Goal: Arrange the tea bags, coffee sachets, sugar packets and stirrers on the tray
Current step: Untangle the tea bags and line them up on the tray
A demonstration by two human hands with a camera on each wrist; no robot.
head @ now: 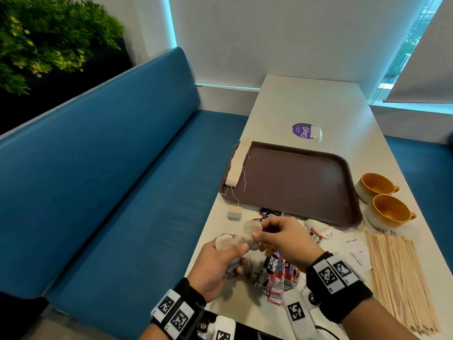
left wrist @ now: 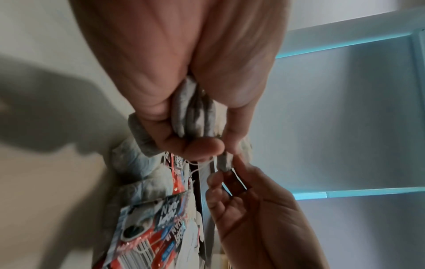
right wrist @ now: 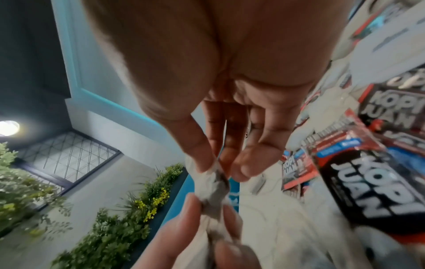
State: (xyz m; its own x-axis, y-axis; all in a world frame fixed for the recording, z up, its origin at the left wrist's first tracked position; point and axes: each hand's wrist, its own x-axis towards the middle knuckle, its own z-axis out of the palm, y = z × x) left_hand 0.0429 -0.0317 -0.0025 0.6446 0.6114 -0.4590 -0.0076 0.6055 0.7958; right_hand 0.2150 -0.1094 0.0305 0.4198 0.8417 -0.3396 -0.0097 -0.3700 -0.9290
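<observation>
From the head view, my left hand [head: 220, 263] grips a bunch of tea bags [head: 235, 241] so my right hand [head: 284, 241] can pinch one loose; the tray [head: 294, 182] lies beyond both hands. In the left wrist view, several bags sit in my curled fingers [left wrist: 195, 147]. In the right wrist view, probably only one bag is pinched, with coffee sachets [right wrist: 368, 182] right of it.

From my feed I see a long white surface [head: 306, 104] running away toward a pale wall [head: 269, 33]. A blue padded bench seat [head: 122, 168] lines its left side and wraps around the far end, with more blue seating on the right [head: 421, 163]. A green plant wall [head: 36, 40] rises behind the bench at upper left. Roller blinds [head: 429, 57] cover the windows, with cool daylight glowing at their edges. The right wrist view shows a round ceiling light [right wrist: 8, 128].
</observation>
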